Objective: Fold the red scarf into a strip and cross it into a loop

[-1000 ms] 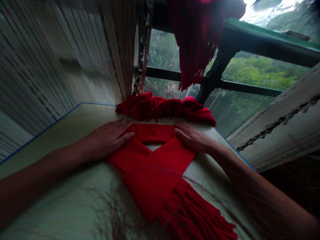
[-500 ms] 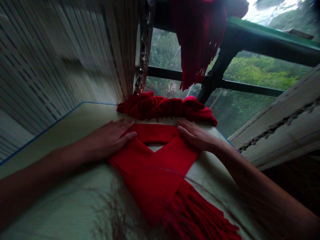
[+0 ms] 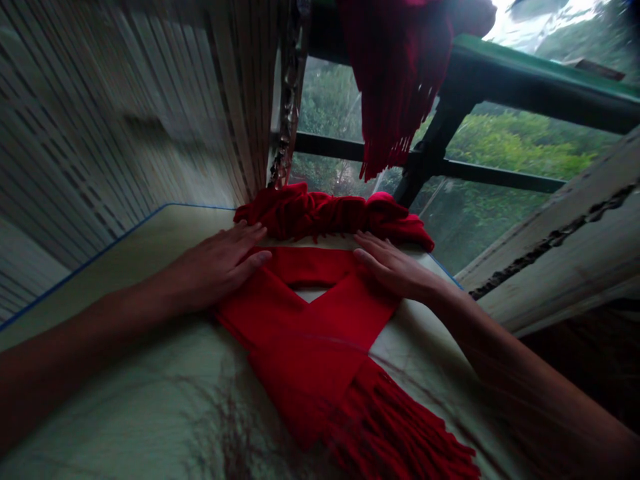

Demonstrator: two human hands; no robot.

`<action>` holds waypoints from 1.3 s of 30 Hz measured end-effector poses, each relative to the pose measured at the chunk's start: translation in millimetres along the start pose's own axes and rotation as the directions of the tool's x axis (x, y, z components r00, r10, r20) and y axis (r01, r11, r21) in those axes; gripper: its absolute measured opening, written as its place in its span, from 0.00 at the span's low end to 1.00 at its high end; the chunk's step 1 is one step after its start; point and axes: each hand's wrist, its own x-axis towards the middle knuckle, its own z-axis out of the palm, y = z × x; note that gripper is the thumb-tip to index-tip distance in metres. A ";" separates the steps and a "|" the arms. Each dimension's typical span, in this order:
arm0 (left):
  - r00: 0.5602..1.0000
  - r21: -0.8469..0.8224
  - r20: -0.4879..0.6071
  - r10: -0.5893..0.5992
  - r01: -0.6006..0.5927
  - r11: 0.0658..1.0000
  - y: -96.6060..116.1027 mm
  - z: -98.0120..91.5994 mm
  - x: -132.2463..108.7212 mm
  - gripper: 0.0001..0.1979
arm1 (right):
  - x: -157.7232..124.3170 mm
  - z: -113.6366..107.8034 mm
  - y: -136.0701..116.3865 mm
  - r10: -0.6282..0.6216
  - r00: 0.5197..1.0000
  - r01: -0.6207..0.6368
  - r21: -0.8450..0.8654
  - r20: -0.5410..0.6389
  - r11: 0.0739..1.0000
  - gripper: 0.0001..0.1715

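Observation:
A red fringed scarf (image 3: 310, 347) lies on the pale table, folded so that its two ends cross in a V below a straight band. My left hand (image 3: 227, 263) rests flat on the scarf's upper left corner, fingers stretched out and thumb apart. On the upper right corner lies my right hand (image 3: 390, 263), its fingers also extended and palm down. Between the hands a small gap of table shows under the band. Loose fringe spreads toward the lower right. Neither hand grips the cloth.
A bunched red scarf (image 3: 330, 213) sits along the table's far edge, just beyond my fingertips. Another red fringed cloth (image 3: 400, 80) hangs before the window (image 3: 525, 140). The table (image 3: 125, 387) has a blue edge, with striped curtain-like material (image 3: 150, 133) at left. Blurred dark strands cross the foreground.
My left hand has shifted slightly up and away from me, its fingertips now nearer the bunched scarf. The right fingers have risen a little. The folded scarf keeps its shape.

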 end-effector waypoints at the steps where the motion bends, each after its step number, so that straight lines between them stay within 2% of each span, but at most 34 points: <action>1: 1.000 0.009 0.023 0.002 -0.002 1.000 0.2 0.3 -0.1 0.42 | 0.1 0.5 -0.6 -0.008 1.000 0.008 -0.006 0.012 1.000 0.46; 4: 0.998 0.022 0.064 0.020 -0.021 1.000 0.8 1.5 -0.8 0.42 | 0.2 0.7 -2.5 -0.005 0.999 0.007 -0.027 0.053 1.000 0.47; 7: 1.000 -0.004 -0.027 0.014 -0.014 1.000 1.8 2.1 -1.1 0.42 | 0.1 -1.0 -3.5 0.018 1.000 -0.018 -0.027 0.016 0.999 0.49; 12: 0.998 0.032 0.051 0.030 -0.031 0.999 1.6 3.2 -0.1 0.41 | -0.5 0.5 -3.6 0.006 0.998 -0.005 -0.017 0.056 1.000 0.47; 16: 0.999 0.016 -0.035 0.037 -0.037 0.999 -0.6 3.8 -0.4 0.42 | -0.3 2.5 -5.1 0.010 1.000 -0.009 -0.011 0.024 1.000 0.48; 20: 0.998 0.054 0.041 0.051 -0.053 0.997 -2.3 4.7 -0.8 0.41 | -0.2 2.6 -5.2 -0.015 0.999 0.016 -0.015 0.050 1.000 0.45; 24: 0.998 0.029 -0.048 0.035 -0.033 0.999 -3.2 4.9 0.4 0.42 | -0.4 1.6 -3.3 0.002 1.000 -0.002 -0.016 -0.003 1.000 0.45; 28: 0.999 0.031 0.026 0.043 -0.043 0.999 -2.8 3.9 0.4 0.41 | -0.6 -2.1 -1.6 0.010 0.998 -0.009 -0.021 0.059 1.000 0.45; 33: 0.992 -0.060 -0.103 0.071 -0.078 0.995 0.5 1.5 -2.1 0.37 | -0.2 -10.1 2.0 0.011 0.998 -0.013 -0.042 -0.056 0.999 0.49; 37: 0.991 0.003 -0.016 0.131 -0.131 0.991 2.0 3.1 -0.7 0.36 | -1.3 -5.6 0.4 0.031 0.999 -0.029 -0.048 0.040 0.998 0.50; 39: 0.988 0.011 -0.058 0.144 -0.144 0.990 0.8 2.4 0.7 0.36 | -1.7 -2.8 -1.9 0.039 0.997 -0.036 -0.050 0.061 0.998 0.50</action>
